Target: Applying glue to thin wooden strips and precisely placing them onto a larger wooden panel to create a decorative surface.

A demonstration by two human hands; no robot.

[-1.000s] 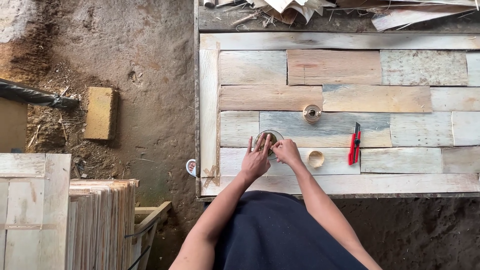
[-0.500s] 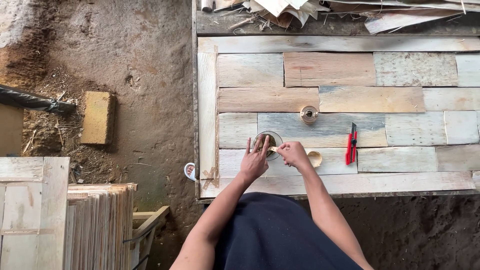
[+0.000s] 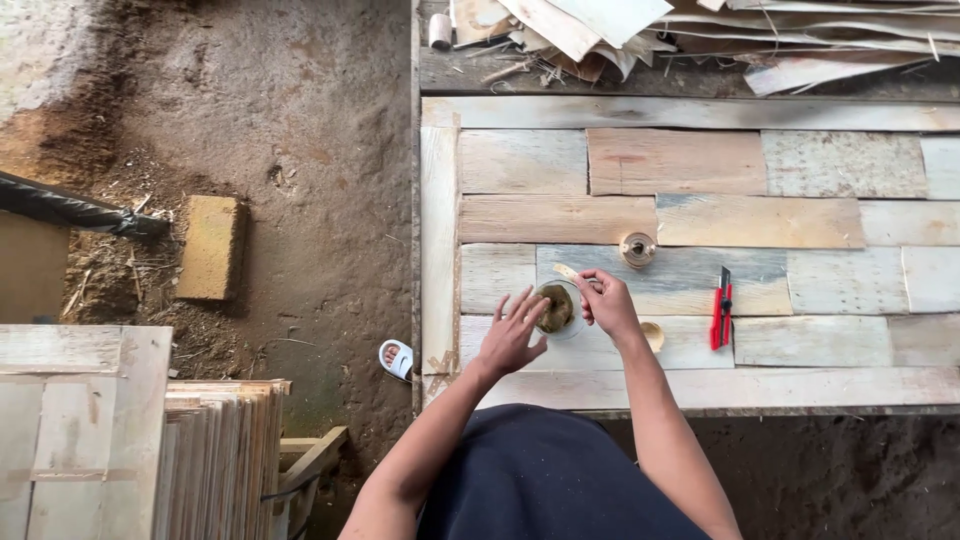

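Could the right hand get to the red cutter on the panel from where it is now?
Probably yes. The right hand holds a small stick over the jar, and the red cutter lies to its right on the wooden panel with only bare boards and a small lid nearby. The stick occupies its fingers, though.

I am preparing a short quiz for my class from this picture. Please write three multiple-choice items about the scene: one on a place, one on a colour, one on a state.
1. Where does the red cutter lie?
A. right of the right hand
B. on the dirt floor
C. inside the jar

2. What colour is the block on the ground?
A. blue
B. yellowish
C. white

3. What is the state of the jar?
A. capped
B. lying on its side
C. open, with brownish paste inside

Answers:
1 A, the cutter rests on the panel, right of the right hand.
2 B, the block looks yellowish against brown dirt.
3 C, the left hand steadies the jar and the paste shows.
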